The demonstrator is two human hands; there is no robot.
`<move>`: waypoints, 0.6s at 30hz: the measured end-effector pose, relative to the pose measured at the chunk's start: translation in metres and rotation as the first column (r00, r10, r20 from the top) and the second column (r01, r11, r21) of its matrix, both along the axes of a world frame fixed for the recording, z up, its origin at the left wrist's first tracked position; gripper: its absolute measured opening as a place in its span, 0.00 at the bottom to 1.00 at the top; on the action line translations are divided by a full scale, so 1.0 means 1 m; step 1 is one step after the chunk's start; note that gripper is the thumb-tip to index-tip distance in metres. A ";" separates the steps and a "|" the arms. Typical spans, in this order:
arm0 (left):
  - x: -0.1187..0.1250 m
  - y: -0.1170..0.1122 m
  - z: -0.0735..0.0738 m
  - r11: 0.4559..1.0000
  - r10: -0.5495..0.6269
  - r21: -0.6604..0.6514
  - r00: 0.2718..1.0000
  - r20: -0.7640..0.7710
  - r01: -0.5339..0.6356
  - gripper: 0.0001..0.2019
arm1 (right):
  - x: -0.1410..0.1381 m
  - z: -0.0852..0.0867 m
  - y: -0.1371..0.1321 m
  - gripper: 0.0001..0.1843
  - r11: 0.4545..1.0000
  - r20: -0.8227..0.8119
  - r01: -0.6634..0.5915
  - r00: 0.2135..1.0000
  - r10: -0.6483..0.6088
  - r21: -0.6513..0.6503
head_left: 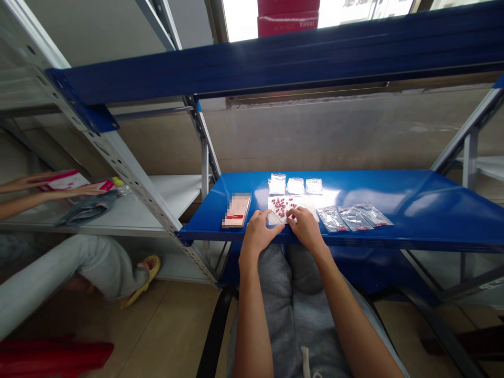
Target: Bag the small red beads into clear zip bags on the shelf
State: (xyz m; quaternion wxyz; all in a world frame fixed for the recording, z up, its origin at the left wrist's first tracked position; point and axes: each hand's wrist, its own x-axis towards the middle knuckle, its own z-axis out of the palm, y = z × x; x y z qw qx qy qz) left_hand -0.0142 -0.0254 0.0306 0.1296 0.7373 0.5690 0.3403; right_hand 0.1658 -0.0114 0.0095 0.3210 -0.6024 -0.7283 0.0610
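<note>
My left hand (259,229) rests at the front edge of the blue shelf (413,199), fingers curled on a small clear bag I can barely make out. My right hand (305,224) lies beside it, fingertips pinched at the edge of a white sheet (275,202) strewn with several small red pieces (281,206). Three small clear bags (295,185) lie in a row behind the sheet. Three more bags with red pieces inside (354,217) lie to the right. A phone (236,211) lies left of my left hand.
Another person sits at the left, their hands on a pink and white package (65,180) on a white shelf (173,191). Slanted metal uprights (129,168) stand between the shelves. A blue beam (275,58) runs overhead. My grey-clad lap (291,310) is below.
</note>
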 end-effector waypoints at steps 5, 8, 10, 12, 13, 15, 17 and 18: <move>0.000 0.000 0.001 1.000 -0.006 0.001 1.000 0.003 0.006 0.26 | -0.001 0.004 -0.002 0.10 1.000 0.052 -0.010 0.999 0.011 -0.012; 0.000 0.000 0.001 1.000 -0.012 -0.009 1.000 0.006 0.012 0.26 | -0.001 0.005 -0.003 0.10 1.000 0.060 -0.011 0.998 0.012 -0.018; 0.000 0.000 0.001 1.000 -0.016 -0.010 1.000 0.009 0.016 0.26 | -0.001 0.005 -0.003 0.10 1.000 0.057 -0.011 0.998 0.013 -0.023; 0.000 0.000 0.001 1.000 -0.021 -0.006 1.000 0.012 0.021 0.26 | -0.001 0.003 -0.002 0.10 1.000 0.052 -0.011 0.999 0.012 -0.029; 0.000 0.000 0.001 1.000 -0.022 -0.004 1.000 0.013 0.023 0.26 | 0.000 0.003 -0.001 0.10 1.000 0.049 -0.010 0.999 0.011 -0.029; 0.000 0.000 0.000 1.000 -0.022 -0.003 1.000 0.014 0.022 0.26 | 0.001 0.001 0.000 0.10 1.000 0.041 -0.010 0.999 0.011 -0.024; 0.001 0.000 0.000 1.000 -0.017 -0.002 1.000 0.007 0.017 0.26 | 0.003 -0.002 0.003 0.10 1.000 0.032 -0.016 0.999 0.017 -0.010; 0.001 0.000 0.000 1.000 -0.014 0.001 1.000 0.002 0.014 0.26 | 0.003 -0.003 0.004 0.10 1.000 0.026 -0.021 0.999 0.021 -0.002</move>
